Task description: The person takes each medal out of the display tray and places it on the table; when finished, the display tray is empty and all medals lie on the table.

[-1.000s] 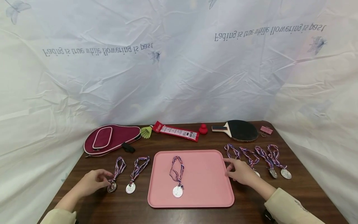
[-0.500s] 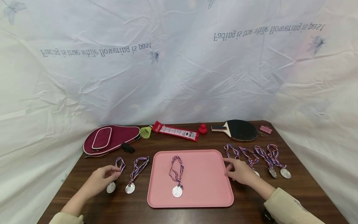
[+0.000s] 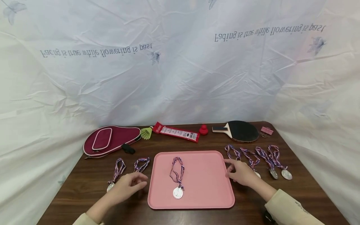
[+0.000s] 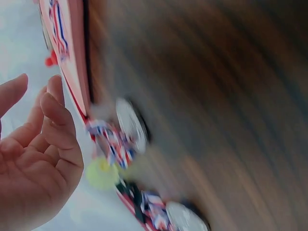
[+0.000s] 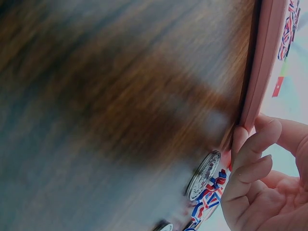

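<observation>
My left hand (image 3: pixel 127 187) hovers beside the pink tray (image 3: pixel 208 200), its fingers loosely bent and nothing between them. It hides the disc of one silver medal, whose striped ribbon (image 3: pixel 141 163) shows behind the fingers; in the left wrist view that medal (image 4: pixel 131 124) lies on the table near the tray's corner. Left of the hand lies another silver medal (image 3: pixel 110 187), partly covered. On the tray rests a silver medal (image 3: pixel 178 192) with its red, white and blue ribbon spread upward. My right hand (image 3: pixel 241 172) touches the tray's right rim with its fingertips.
Several more medals (image 3: pixel 286 174) lie right of the tray. Along the back are a maroon racket case (image 3: pixel 123 132), a yellow shuttlecock (image 3: pixel 146 132), a red packet (image 3: pixel 180 132), a red knob-shaped piece (image 3: pixel 203 129), a table tennis bat (image 3: pixel 243 131) and a pink tag (image 3: pixel 267 130).
My left hand has left the leftmost medal and moved right toward the tray, now covering the second medal's disc. The medals stay where they were, and my right hand keeps its place at the rim.
</observation>
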A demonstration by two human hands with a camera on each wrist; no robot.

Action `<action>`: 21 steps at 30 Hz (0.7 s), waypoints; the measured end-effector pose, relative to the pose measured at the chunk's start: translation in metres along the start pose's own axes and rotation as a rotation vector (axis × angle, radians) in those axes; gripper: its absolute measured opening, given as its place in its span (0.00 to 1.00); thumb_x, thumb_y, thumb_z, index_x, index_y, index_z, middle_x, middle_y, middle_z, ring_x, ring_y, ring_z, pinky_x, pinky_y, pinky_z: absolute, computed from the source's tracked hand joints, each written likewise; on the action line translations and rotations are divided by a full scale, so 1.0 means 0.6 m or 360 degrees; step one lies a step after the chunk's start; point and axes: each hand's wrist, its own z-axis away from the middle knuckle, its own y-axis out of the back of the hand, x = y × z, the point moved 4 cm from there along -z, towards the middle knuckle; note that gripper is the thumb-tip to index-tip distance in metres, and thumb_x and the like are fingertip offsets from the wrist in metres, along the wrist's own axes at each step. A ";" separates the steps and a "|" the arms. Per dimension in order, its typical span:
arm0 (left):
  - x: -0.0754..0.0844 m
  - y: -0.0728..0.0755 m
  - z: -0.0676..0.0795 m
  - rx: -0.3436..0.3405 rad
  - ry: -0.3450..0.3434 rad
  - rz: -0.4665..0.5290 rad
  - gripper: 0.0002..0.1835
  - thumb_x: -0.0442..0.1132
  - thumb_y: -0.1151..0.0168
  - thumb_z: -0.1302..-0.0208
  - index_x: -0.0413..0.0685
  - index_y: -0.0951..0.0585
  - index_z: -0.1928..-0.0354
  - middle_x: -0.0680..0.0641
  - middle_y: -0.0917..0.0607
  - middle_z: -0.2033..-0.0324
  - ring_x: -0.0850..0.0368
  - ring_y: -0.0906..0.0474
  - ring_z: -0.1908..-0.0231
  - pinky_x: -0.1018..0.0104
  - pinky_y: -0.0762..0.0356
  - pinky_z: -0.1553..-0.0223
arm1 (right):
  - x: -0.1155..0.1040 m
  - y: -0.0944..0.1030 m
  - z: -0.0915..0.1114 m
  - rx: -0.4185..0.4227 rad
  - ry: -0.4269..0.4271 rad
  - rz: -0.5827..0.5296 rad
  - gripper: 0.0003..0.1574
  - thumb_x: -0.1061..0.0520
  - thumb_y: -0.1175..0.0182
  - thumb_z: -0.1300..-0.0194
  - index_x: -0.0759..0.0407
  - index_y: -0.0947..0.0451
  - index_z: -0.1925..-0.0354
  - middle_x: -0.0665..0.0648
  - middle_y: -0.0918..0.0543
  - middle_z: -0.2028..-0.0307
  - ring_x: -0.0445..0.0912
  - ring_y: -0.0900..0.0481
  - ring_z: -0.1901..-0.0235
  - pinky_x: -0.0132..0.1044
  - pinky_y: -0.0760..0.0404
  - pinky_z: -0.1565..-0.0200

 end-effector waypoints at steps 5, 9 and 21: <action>0.045 -0.025 -0.002 -0.0054 -0.0070 0.0134 0.10 0.38 0.40 0.42 0.42 0.22 0.59 0.51 0.23 0.77 0.64 0.30 0.80 0.71 0.32 0.78 | 0.001 -0.002 -0.001 -0.0016 0.0001 -0.0011 0.34 0.63 0.36 0.49 0.59 0.32 0.42 0.50 0.26 0.78 0.45 0.29 0.85 0.37 0.30 0.79; 0.081 -0.041 -0.006 -0.0099 -0.0044 0.0224 0.11 0.34 0.39 0.44 0.38 0.23 0.58 0.48 0.23 0.78 0.61 0.29 0.81 0.71 0.32 0.80 | 0.003 0.002 -0.003 -0.0050 0.0057 -0.0011 0.34 0.62 0.36 0.48 0.60 0.33 0.42 0.49 0.25 0.77 0.45 0.29 0.85 0.37 0.30 0.79; 0.075 -0.097 -0.033 -0.0106 -0.0059 0.0212 0.13 0.39 0.35 0.49 0.43 0.20 0.60 0.54 0.24 0.78 0.64 0.31 0.81 0.71 0.32 0.80 | 0.008 0.011 -0.006 -0.0219 0.0190 -0.0130 0.34 0.61 0.38 0.46 0.64 0.36 0.41 0.53 0.21 0.74 0.47 0.27 0.84 0.39 0.29 0.76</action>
